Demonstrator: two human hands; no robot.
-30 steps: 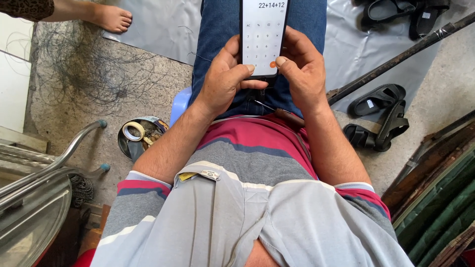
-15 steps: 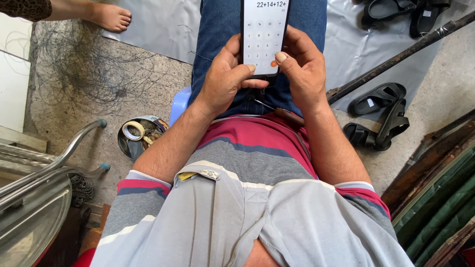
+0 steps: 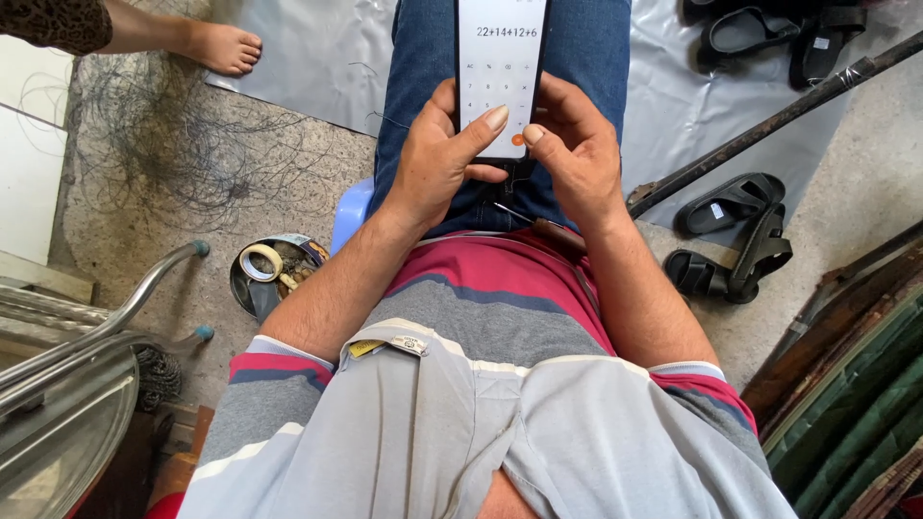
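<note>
A smartphone [image 3: 501, 67] with a white calculator screen is held upright over the lap, above the blue jeans [image 3: 586, 58]. It is gripped from its left edge by the left hand [image 3: 437, 159], whose fingers are wrapped behind it while the thumb is laid across the lower screen. The right hand [image 3: 572, 154] is cupped at the phone's right edge, its fingers curled behind, and its thumb tip is pressed near an orange key at the bottom. One phone is seen.

Beneath the seated person a blue plastic stool [image 3: 351, 211] is partly shown. Just left of it, on the concrete floor, a round metal tin [image 3: 274, 274] is placed; one roll of tape [image 3: 260, 261] and some small bits, too small to tell, are held in it. Two black sandals [image 3: 731, 235] are lying to the right, near a long dark rod [image 3: 769, 120]. One bare foot [image 3: 216, 46] of another person is seen at the upper left, beside tangled thin wire [image 3: 183, 154].
</note>
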